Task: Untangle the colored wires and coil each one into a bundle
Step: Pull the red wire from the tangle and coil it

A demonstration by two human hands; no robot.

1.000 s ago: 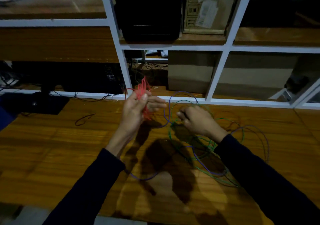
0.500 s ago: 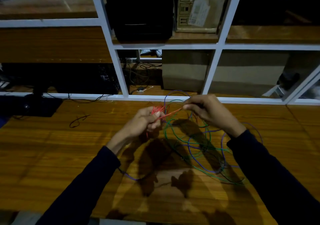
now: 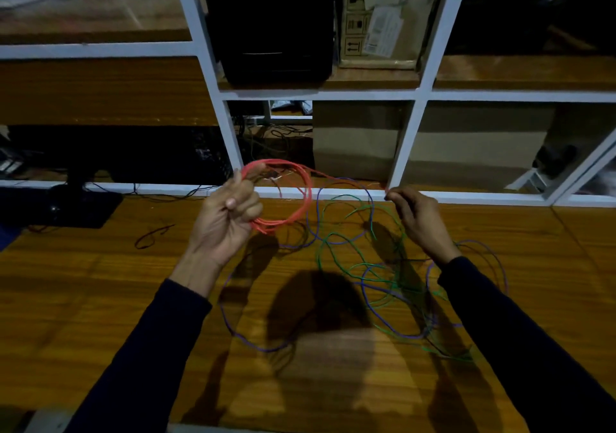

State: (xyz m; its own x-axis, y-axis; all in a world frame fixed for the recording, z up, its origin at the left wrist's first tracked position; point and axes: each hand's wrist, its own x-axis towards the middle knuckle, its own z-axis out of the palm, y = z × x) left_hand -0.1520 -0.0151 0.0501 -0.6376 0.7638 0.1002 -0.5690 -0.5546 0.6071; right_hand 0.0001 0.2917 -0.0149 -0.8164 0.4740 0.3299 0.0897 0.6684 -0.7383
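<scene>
While both dark sleeves (image 3: 143, 359) reach in from the 6 o'clock edge, the wooden bench (image 3: 66, 299) carries a loose tangle at about 4 o'clock from the frame's centre: the purple wire (image 3: 383, 319) and the green wire (image 3: 336, 262) loop over and through each other, with the purple one trailing a long arc out toward 7 o'clock beneath the left forearm. A thin dark strand also runs through the tangle; what it is cannot be told. Farther out, the left hand (image 3: 226, 216) is raised above the bench with its fingers curled round the red wire (image 3: 300, 212), which forms a coil of several turns standing out to the hand's 3 o'clock side. From the top of that coil a single red strand runs toward 3 o'clock to the right hand (image 3: 420, 216), whose thumb and fingertips pinch its end above the tangle. At 9 o'clock of the left hand, well apart from it, a small dark wire scrap (image 3: 153, 234) lies on the bench. Beyond, at 10 o'clock, sits a black monitor base (image 3: 80, 206). Behind the bench rises a white-framed shelf (image 3: 403, 146) holding a black box (image 3: 273, 26) and a cardboard carton (image 3: 376, 16) at 12 o'clock.
</scene>
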